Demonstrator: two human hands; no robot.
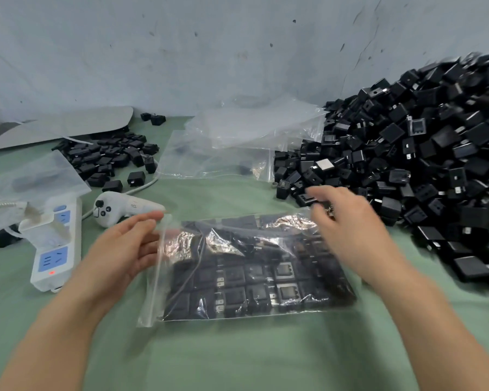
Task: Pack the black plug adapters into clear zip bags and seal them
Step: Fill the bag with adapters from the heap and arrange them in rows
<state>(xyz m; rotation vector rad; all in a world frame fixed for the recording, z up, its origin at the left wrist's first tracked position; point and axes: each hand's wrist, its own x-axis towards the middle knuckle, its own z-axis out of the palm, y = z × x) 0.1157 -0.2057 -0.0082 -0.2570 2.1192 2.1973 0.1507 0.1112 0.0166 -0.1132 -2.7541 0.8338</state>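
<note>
The left hand (124, 249), fingers straight, touches the clear plastic zip bag (154, 292) of black plug adapters (233, 276); the right hand's (347, 230) grip (blurred) cannot be told.

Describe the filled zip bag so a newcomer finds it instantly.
Find the big heap of black plug adapters on the right. Left of it, nearest the camera, lies a clear plastic zip bag. Unlike the flat clear bags behind, it holds rows of adapters.

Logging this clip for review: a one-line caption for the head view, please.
Left hand touches the zip edge of a clear bag full of adapters; blurred right hand hovers by the adapter pile.
</note>
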